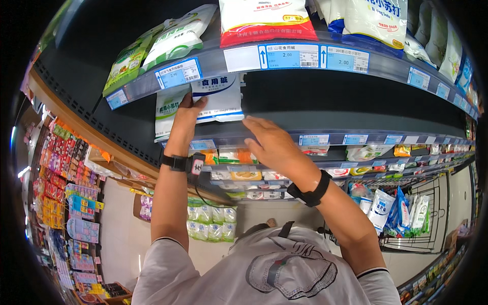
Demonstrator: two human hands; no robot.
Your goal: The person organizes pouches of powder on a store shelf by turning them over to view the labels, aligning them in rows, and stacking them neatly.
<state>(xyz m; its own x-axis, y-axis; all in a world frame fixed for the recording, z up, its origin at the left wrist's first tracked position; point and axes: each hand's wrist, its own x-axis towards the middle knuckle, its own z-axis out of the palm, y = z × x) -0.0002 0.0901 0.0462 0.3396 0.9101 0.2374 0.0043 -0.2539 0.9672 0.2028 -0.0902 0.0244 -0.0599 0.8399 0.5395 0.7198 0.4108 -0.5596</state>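
My left hand [189,114] is at the left edge of a white-and-blue bag of food alkali [218,100], its thumb across the front and the other fingers partly hidden between bags. To the left stands a white-and-green bag of baking soda [166,110], partly covered by that hand. Both bags stand upright at the front of a dark shelf [324,103]. My right hand [272,141] has its fingers apart and holds nothing. Its fingertips are close to the lower right corner of the white-and-blue bag; whether they touch is unclear.
Overhead, a shelf edge with price tags [289,56] carries a red-and-white bag [267,23] and other bags. A wire shopping cart [431,244] with several bags stands at right. Green-and-white packs [211,225] are on the floor. More stocked shelves [248,175] lie below.
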